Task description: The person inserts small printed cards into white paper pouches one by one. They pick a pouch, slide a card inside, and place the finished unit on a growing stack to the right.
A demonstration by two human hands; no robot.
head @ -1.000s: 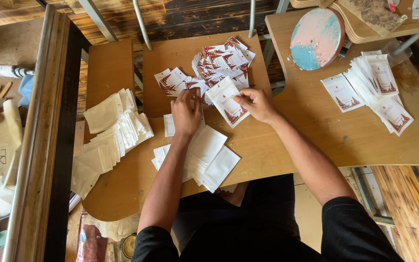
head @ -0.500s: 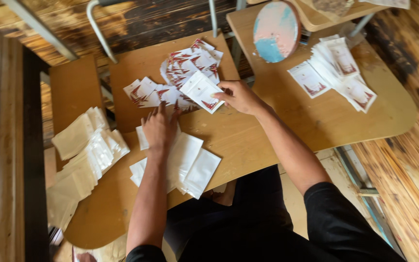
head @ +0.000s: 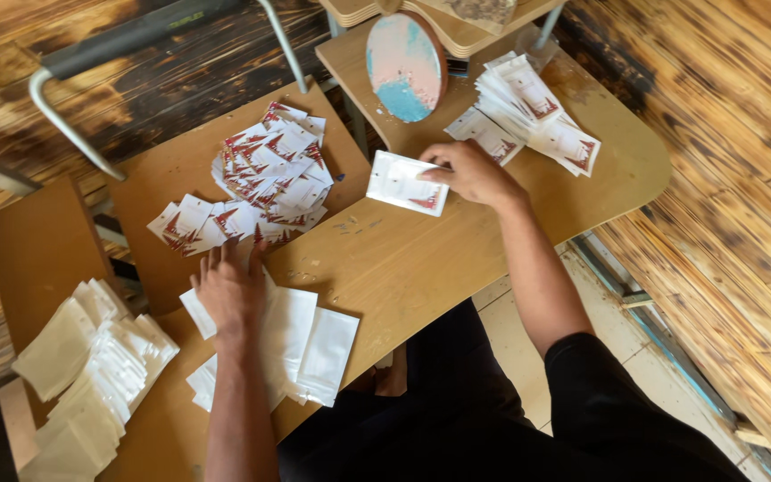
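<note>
White card (head: 406,183) pinched in right hand (head: 468,171) fingers, left hand (head: 229,287) flat on pouches (head: 301,337)

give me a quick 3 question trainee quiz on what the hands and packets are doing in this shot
1. True or false: the right hand holds a white packet with a red mark at one corner.
2. What does the left hand rest on?
A. the round pink and blue disc
B. the plain white pouches near the table edge
C. the fanned stack at the far right
3. Fill in: the big heap of red-printed cards lies just ____ the left hand, farther from the person.

Key: 1 true; 2 B; 3 beyond
</note>
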